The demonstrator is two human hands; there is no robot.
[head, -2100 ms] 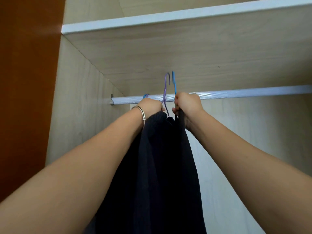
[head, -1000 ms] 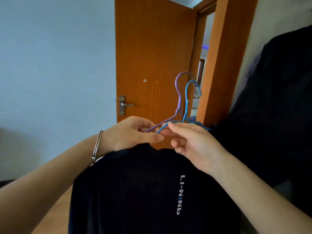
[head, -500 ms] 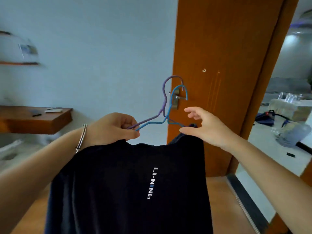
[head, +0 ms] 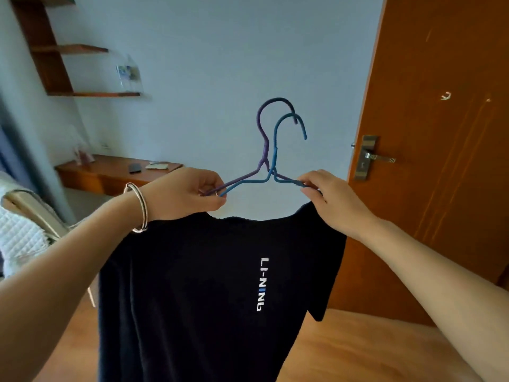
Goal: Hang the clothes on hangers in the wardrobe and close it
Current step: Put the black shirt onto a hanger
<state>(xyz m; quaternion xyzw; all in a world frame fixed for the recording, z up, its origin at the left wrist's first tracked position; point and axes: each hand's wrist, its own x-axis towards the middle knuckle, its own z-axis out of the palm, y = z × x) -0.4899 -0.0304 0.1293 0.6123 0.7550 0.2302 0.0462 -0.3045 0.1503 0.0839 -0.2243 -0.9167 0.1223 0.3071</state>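
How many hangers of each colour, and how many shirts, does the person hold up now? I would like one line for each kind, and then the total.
purple hanger: 1
blue hanger: 1
dark shirt: 1
Total: 3

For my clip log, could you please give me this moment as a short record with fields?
purple hanger: hook up, held in mid-air
blue hanger: hook up, right beside the purple one
left hand: pinches one side of both hangers
right hand: pinches their other side, by the shirt's shoulder
T-shirt: dark, hangs below both hands, lettering facing camera
door: orange-brown, on the right
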